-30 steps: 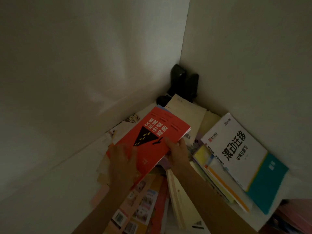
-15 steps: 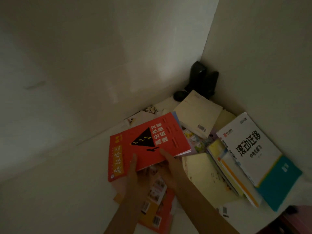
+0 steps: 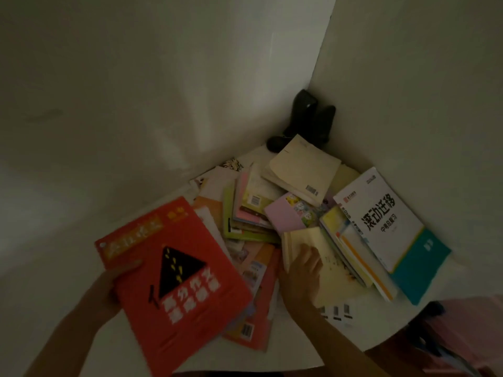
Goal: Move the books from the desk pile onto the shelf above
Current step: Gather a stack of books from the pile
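A red book with a black triangle [image 3: 177, 281] is lifted off the pile at the lower left, blurred by motion. My left hand [image 3: 109, 287] grips its left edge, thumb on the cover. My right hand [image 3: 302, 273] lies on a pale yellow book [image 3: 329, 270] in the pile, fingers spread over its top edge. The pile of books [image 3: 253, 213] covers the white desk [image 3: 362, 322] in the corner. A white and teal book [image 3: 389, 227] lies at its right. No shelf is in view.
Two white walls meet behind the pile. A black object [image 3: 310, 118] stands in the corner. A cream book [image 3: 304, 170] lies at the back. Orange books [image 3: 255, 308] lie under the red one. Pink things [image 3: 468, 330] sit beyond the desk's right edge.
The red book has swung left and toward me, now held by my left hand alone. My right hand let go of it and moved right onto the pale yellow book.
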`<action>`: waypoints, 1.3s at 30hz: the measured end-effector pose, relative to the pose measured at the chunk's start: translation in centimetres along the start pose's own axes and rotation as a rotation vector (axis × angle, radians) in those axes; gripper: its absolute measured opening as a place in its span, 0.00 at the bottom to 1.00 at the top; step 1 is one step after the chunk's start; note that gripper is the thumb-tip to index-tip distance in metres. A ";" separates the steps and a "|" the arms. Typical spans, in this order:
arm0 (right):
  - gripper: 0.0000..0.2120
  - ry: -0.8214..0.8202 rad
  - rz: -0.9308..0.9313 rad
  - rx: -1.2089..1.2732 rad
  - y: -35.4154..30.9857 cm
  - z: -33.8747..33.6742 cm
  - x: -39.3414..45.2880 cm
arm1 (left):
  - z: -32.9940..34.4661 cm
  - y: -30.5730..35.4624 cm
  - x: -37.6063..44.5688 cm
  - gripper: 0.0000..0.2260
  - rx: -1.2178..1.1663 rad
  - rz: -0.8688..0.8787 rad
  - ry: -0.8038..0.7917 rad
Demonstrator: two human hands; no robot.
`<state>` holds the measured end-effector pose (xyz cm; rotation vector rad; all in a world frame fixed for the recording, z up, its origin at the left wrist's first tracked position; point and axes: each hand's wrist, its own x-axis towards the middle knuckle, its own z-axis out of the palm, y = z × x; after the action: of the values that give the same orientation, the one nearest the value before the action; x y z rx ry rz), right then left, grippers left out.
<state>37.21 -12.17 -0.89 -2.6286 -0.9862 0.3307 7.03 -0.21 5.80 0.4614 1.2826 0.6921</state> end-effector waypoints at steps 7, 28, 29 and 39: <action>0.25 0.049 -0.189 0.103 -0.4 -2.2 -2.4 | 0.2 -2.8 1.8 0.15 0.197 -0.118 0.126; 0.22 -0.485 -1.340 0.032 -7.1 1.7 -9.1 | -1.0 -4.9 2.2 0.08 0.240 0.136 0.085; 0.22 -0.422 -1.183 0.040 -7.1 1.0 -7.6 | -1.0 -4.9 2.3 0.09 0.212 0.120 0.092; 0.29 -0.020 -0.332 -0.319 -4.1 -6.5 12.4 | 1.0 -2.1 2.8 0.06 0.306 0.206 0.146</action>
<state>46.00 -2.30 5.27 -2.6667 -1.5676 0.1281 8.78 0.29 2.65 0.8139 1.5009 0.7128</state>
